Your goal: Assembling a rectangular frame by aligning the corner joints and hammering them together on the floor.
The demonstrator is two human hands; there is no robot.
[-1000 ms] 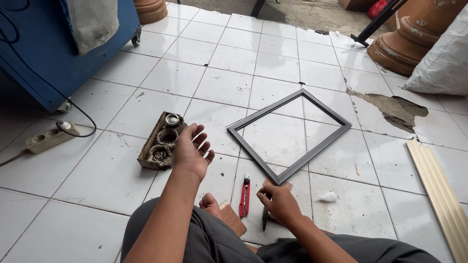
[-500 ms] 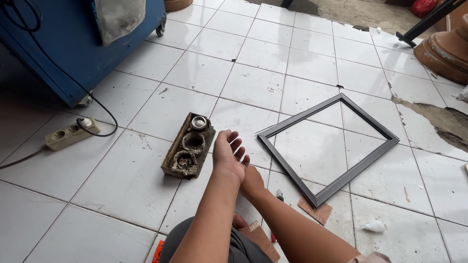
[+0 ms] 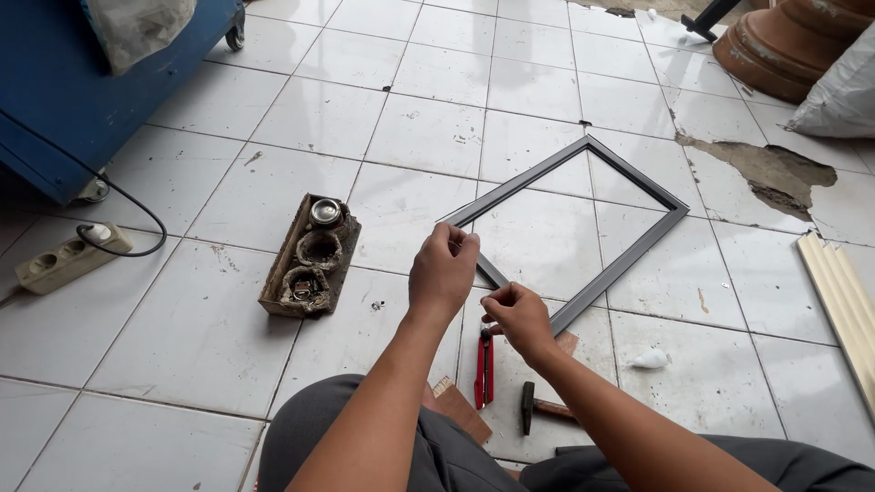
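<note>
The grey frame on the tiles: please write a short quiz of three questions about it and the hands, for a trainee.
1. True or false: the left hand is at a corner of the grey frame.
2. Which thing lies on the floor nearest to the right hand? A. red cutter B. white power strip C. clay pot
3. Fill in: the brown tray with round cups lies to the ___ of the frame.

Key
1. True.
2. A: the red cutter lies just below that hand, beside a small hammer.
3. Left.
</note>
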